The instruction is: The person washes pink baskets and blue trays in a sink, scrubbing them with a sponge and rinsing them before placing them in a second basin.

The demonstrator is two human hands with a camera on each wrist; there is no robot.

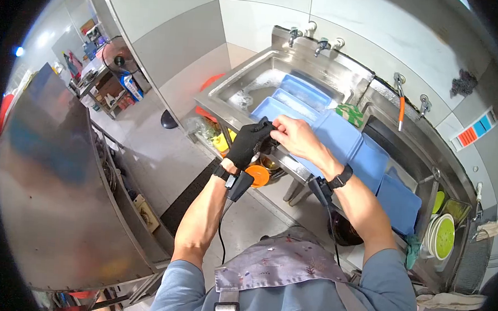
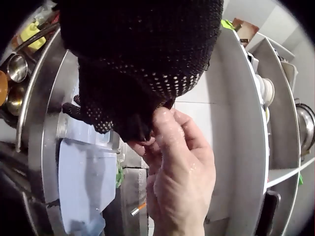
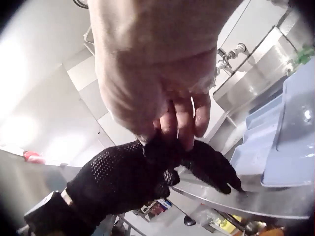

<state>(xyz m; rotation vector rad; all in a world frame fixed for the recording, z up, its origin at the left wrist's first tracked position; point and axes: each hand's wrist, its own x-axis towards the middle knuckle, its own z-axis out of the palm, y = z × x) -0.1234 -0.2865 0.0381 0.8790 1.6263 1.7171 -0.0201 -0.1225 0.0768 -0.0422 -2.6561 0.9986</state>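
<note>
A black knit glove with light dots (image 3: 115,172) covers my left hand (image 1: 251,143), held in front of the sink's near edge. My bare, wet right hand (image 1: 300,138) meets it there. In the left wrist view, the thumb and fingers of the right hand (image 2: 179,162) pinch the dark fabric at the glove's finger end. The gloved fingers are loosely bent, and one points off to the side in the right wrist view. Blue plastic trays (image 1: 337,137) lie just beyond the right hand, across the sink edge.
A steel sink (image 1: 238,93) holds suds and more blue trays (image 1: 303,91). Taps (image 1: 322,45) line the wall behind. Green and white bowls (image 1: 441,236) stand at the right. Below the sink is an orange bowl (image 1: 257,176). A large steel cabinet (image 1: 61,191) fills the left side.
</note>
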